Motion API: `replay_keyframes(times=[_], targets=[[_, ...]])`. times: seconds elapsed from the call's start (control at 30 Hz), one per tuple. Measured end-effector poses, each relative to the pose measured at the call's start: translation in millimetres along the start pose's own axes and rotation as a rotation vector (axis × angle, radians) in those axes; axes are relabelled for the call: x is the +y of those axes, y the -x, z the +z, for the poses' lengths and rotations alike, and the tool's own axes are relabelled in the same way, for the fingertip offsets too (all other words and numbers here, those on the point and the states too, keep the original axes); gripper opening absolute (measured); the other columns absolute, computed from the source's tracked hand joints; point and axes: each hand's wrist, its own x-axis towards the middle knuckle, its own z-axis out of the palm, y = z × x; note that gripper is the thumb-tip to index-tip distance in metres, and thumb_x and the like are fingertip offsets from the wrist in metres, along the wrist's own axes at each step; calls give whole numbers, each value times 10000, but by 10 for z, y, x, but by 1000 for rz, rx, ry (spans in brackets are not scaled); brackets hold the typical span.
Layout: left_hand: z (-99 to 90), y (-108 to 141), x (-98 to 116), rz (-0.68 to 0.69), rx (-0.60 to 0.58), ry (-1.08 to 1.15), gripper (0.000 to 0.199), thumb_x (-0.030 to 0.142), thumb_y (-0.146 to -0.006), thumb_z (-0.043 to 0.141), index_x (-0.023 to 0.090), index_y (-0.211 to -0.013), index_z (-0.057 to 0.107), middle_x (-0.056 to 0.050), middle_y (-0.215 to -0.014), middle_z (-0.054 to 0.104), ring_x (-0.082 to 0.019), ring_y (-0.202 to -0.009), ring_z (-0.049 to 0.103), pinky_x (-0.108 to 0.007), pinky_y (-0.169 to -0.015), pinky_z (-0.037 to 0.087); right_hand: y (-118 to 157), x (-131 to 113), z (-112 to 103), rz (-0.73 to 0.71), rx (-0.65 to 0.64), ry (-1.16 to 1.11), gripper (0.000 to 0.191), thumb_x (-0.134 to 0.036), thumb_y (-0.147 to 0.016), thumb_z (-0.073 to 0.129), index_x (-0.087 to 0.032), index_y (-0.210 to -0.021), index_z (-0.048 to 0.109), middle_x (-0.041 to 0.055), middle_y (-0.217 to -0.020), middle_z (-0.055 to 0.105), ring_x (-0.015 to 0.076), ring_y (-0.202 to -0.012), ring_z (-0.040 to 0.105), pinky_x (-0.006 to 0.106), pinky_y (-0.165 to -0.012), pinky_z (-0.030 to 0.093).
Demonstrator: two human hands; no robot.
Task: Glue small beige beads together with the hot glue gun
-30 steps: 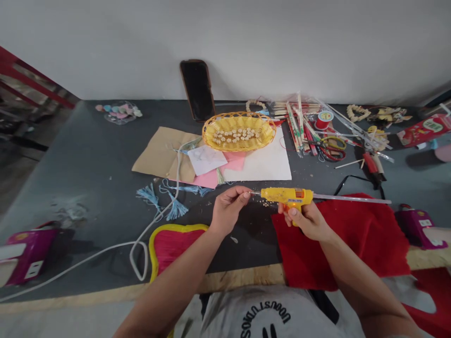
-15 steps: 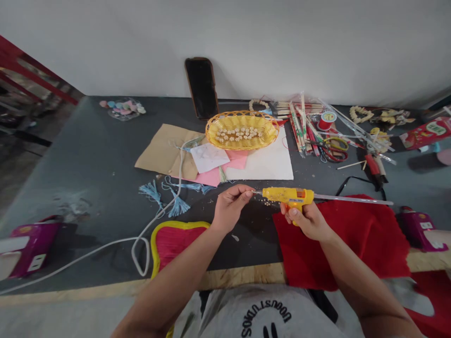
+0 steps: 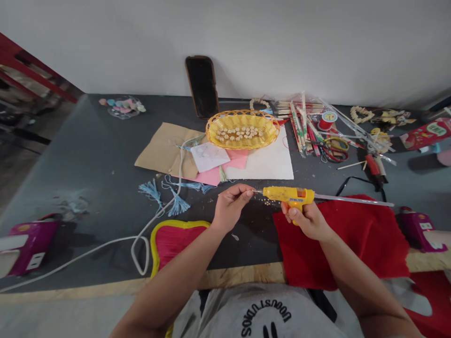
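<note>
while the right hand [image 3: 308, 220] grips one yellow glue gun [image 3: 282, 194] by its handle, the left hand [image 3: 230, 206] has its thumb and forefinger pinched closed at the tip of the gun's metal nozzle [image 3: 259, 191]; anything between them is too small to tell. the gun is above the dark table, just past the near red cloth [image 3: 355, 244], and one clear glue stick [image 3: 352, 200] juts from its back. one yellow basket [image 3: 243, 122] holds about twenty small pale pieces [image 3: 251, 131], too crowded to count exactly. one phone [image 3: 202, 87] leans on the wall. two beaded loops [image 3: 252, 105] lie along the back, one behind the basket and one farther right, with one spool of red thread [image 3: 324, 122] between. at least three blue tassels [image 3: 179, 205] lie left of the hands, beyond one pink pad [image 3: 176, 244] edged in yellow. two purple boxes [image 3: 38, 234] stand at opposite sides, their white labels unreadable. the gun's dark label and the writing on one red carton [image 3: 428, 134] are also illegible. on the wearer's grey shirt [image 3: 225, 305], upside down, black lettering ends in "studios".
</note>
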Motion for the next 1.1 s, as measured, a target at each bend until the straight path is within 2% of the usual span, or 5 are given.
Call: replay_keyframes(times=[0.6,1.1], targets=[[-6,-6,-12,8,-7,-15,228,387,-770,719,161,-787,740,10,-593,545,-94,-563,427,-212,-515,325,6,26,-7,17,-17,41,336,-478,-944,455,-173,-853,562,-12,-631,486,109,-543,442,247,-518,350],[-12,0,-19,-1,-32,-43,238,402,-775,704,164,-769,721,13,-601,519,-92,-561,402,-216,-509,310,12,64,-25,12,3,-42,321,-471,-941,483,-168,-911,586,0,-681,521,106,-557,468,251,-520,358]])
